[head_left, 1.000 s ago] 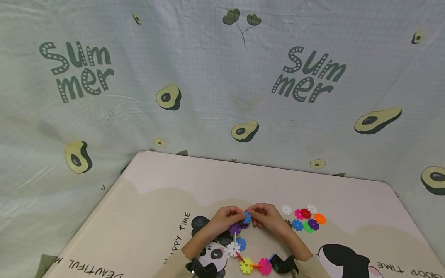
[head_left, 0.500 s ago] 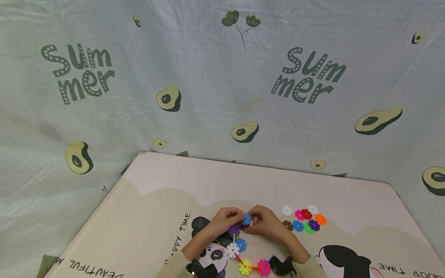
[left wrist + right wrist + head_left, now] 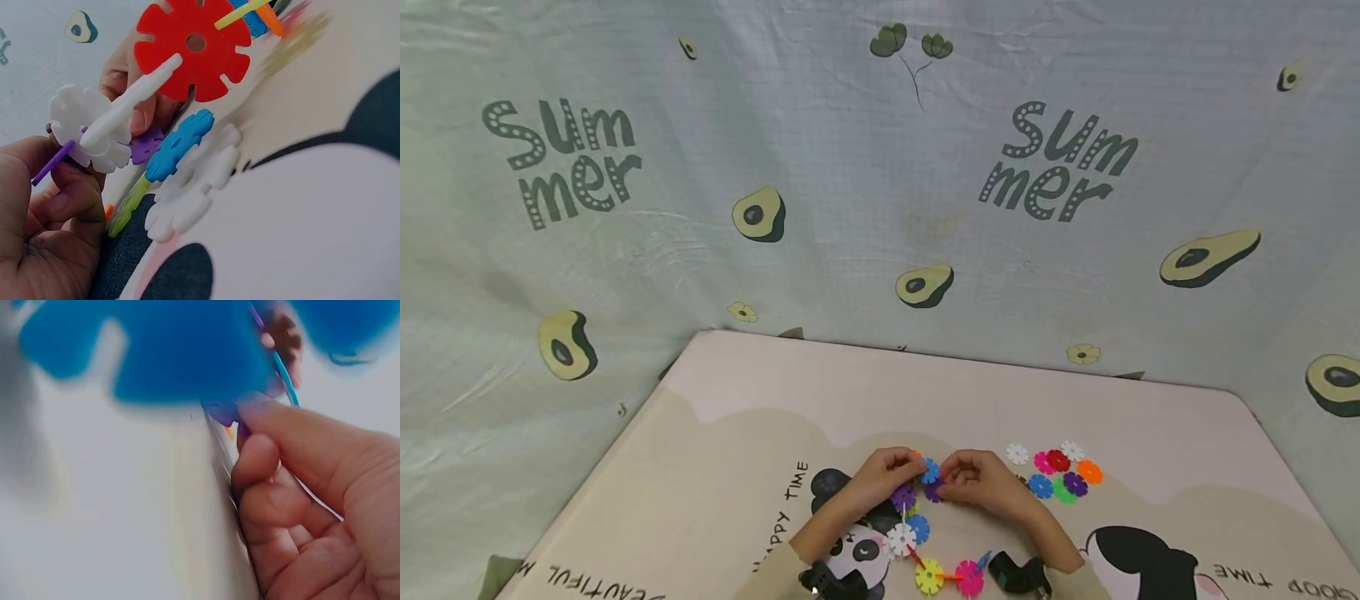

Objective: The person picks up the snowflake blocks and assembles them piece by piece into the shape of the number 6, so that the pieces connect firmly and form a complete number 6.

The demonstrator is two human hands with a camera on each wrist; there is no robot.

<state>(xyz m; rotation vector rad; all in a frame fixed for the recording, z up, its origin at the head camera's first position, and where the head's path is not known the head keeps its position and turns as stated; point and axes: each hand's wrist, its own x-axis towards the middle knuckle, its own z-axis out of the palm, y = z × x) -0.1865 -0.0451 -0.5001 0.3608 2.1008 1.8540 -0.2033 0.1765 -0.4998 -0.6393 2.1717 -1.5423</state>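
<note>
L hand point(image 3: 880, 483): thumb & fingers pinched on the disc chain point(image 3: 902, 540), approx. at a brown disc point(image 3: 286, 336), partly hidden by fingertips. R hand point(image 3: 988, 483): fingers curled, thumb & forefinger gripping a purple disc point(image 3: 933, 492). A blue disc point(image 3: 930, 470) sits betw. the two sets of fingertips; can't tell from here if it's joined to the purple one. Chain runs from L hand back twd. the body, betw. the forearms, w/ a yellow disc point(image 3: 929, 576) & a pink disc point(image 3: 969, 577) nr. R wrist. Red disc point(image 3: 194, 72), on edge, is slotted to the yellow one. To R of R hand: pile of discs point(image 3: 1058, 461), misc. colours, some overlapping, flat on the table point(image 3: 1000, 400). Panda print point(image 3: 856, 550) nr. L forearm. Black strap point(image 3: 1019, 575) at R wrist.
</note>
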